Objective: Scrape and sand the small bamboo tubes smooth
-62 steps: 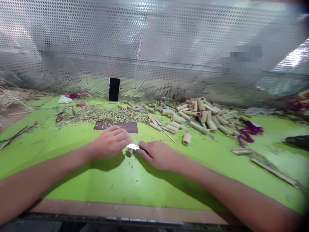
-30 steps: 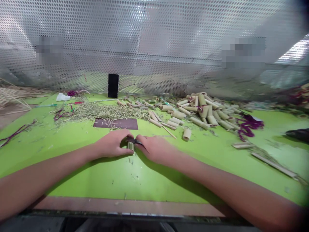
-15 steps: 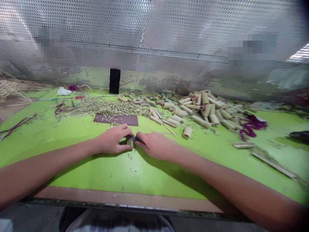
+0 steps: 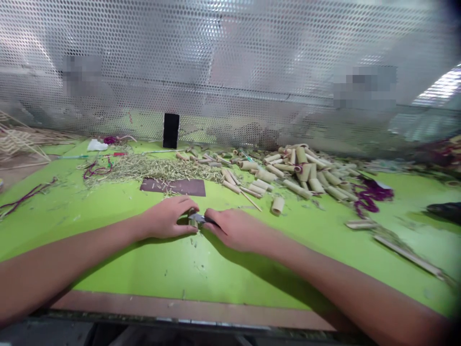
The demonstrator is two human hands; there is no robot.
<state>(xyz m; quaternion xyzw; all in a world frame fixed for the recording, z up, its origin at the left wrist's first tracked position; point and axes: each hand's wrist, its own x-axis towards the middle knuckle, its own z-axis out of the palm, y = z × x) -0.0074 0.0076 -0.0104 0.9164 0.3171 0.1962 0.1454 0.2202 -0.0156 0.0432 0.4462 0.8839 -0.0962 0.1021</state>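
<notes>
Left hand (image 4: 167, 218) pinches a short bamboo piece (image 4: 193, 223) standing on the green bench (image 4: 162, 269), near centre. Knife (image 4: 200, 218) blade touches the piece, handle clenched in right hand (image 4: 236, 230). Bamboo tubes (image 4: 306, 175) piled far right.

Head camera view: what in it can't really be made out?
1. Bamboo piece: head view, mostly covered by the fingers of the left hand, so its length is hidden.
2. Knife: head view, only the blade shows; the right hand hides the handle.
3. Behind the perforated screen: head view, only blurred shapes.
4. Dark object: head view, blurred and cut off by the right edge.
</notes>
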